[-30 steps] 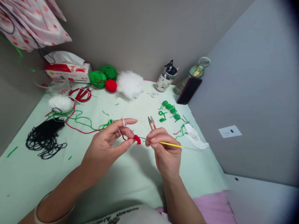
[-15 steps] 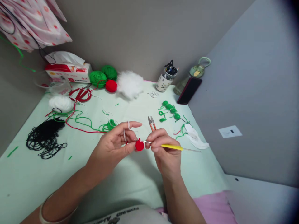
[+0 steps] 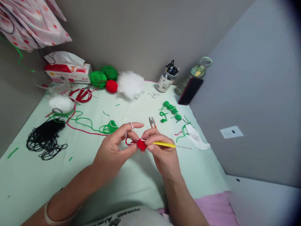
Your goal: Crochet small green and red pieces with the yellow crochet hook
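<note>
My left hand [image 3: 117, 146] pinches a small red crochet piece [image 3: 141, 144] between thumb and fingers, with white yarn [image 3: 131, 126] looped around its raised index finger. My right hand [image 3: 163, 150] grips a crochet hook [image 3: 164, 144] by its yellow handle. The hook's thin metal front end runs to the top of the red piece, and its other end sticks out to the right. Right fingertips touch the red piece. Just beyond the right hand lie thread snips [image 3: 152, 122], their handles partly hidden by it.
Green crocheted pieces [image 3: 174, 111] lie at the right, near a white crocheted piece [image 3: 197, 138]. Black cord [image 3: 45, 139], a white yarn ball [image 3: 61, 104] and red scissors [image 3: 81, 95] are at the left. Behind stand green yarn balls [image 3: 98, 79], fiberfill [image 3: 131, 84], a jar [image 3: 166, 80] and a phone [image 3: 191, 91].
My right hand has moved left with the hook, bringing its fingers against the red piece. The hook reaches farther left past the piece. My left hand has shifted slightly right.
</note>
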The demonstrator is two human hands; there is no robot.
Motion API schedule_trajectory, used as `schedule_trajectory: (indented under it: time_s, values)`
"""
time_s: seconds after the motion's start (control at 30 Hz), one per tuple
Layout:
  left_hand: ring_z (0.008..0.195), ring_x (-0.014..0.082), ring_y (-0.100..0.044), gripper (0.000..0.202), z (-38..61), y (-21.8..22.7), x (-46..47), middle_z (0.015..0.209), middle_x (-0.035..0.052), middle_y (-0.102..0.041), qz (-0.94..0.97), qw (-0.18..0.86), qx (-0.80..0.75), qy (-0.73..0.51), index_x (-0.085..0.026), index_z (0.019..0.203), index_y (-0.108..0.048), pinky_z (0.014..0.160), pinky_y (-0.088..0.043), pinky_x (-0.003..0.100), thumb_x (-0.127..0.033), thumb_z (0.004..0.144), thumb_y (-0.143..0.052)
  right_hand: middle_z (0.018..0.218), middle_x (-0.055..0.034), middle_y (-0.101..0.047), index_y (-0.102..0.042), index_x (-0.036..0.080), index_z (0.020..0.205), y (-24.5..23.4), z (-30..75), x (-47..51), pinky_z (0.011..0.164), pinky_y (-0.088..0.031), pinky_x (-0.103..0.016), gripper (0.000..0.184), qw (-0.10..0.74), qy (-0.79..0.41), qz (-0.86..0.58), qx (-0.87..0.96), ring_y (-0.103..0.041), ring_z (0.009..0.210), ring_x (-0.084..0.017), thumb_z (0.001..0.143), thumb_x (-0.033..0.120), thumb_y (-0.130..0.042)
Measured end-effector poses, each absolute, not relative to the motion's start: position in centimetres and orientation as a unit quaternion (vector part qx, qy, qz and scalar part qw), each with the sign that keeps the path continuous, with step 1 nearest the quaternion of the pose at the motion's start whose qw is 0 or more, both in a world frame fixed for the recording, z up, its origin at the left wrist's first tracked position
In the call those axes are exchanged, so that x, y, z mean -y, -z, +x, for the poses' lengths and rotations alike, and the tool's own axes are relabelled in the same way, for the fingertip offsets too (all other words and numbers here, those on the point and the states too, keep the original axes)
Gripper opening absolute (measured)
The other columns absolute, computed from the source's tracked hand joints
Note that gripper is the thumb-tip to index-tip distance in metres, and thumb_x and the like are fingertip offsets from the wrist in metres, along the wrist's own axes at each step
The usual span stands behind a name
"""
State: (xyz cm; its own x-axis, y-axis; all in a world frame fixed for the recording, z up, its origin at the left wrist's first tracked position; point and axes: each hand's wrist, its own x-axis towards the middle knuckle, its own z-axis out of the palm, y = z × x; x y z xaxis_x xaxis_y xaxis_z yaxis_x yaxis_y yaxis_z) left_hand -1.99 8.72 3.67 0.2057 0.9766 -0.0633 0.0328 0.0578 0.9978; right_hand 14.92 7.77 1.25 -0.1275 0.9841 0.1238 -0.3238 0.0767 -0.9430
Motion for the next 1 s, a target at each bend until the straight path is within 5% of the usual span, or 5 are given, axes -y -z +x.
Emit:
schedule_trajectory:
  time_s: [0.3,0.57,1.0]
  values:
    - [0.083,0.0171,-0.065,0.044,-1.9,-3.7,-8.7,0.081,-0.0017,-0.067,0.507,0.650,-0.417,-0.383,-0.026,0.126,-0.065,0.079,-0.049,0.029,-0.028,0.084,-0.074,0.079,-0.0010,-0.064,-0.078,0.026,0.082,-1.4,15.4,-8.2,0.062,-0.048,-0.026,0.009,0.552,-0.644,-0.314,0.426,-0.056,0.067,-0.012,0.079,0.033,-0.082]
    - [0.084,0.0163,-0.063,0.044,-1.0,-3.4,-8.5,0.079,-0.0039,-0.067,0.567,0.543,-0.479,-0.392,-0.026,0.124,-0.064,0.089,-0.047,0.031,-0.014,0.081,-0.064,0.086,-0.0004,-0.063,-0.078,0.026,0.083,-1.1,15.1,-8.2,0.069,-0.049,-0.027,0.007,0.548,-0.605,-0.353,0.458,-0.058,0.077,-0.013,0.078,0.026,-0.083]
    - [0.086,0.0167,-0.068,0.040,-3.2,-3.7,-10.5,0.087,-0.0015,-0.076,0.651,0.542,-0.415,-0.332,-0.024,0.130,-0.065,0.089,-0.049,0.028,-0.028,0.090,-0.065,0.083,0.0012,-0.065,-0.076,0.026,0.077,-1.1,15.8,-8.3,0.067,-0.048,-0.026,0.013,0.528,-0.623,-0.354,0.456,-0.060,0.075,-0.013,0.075,0.016,-0.084]
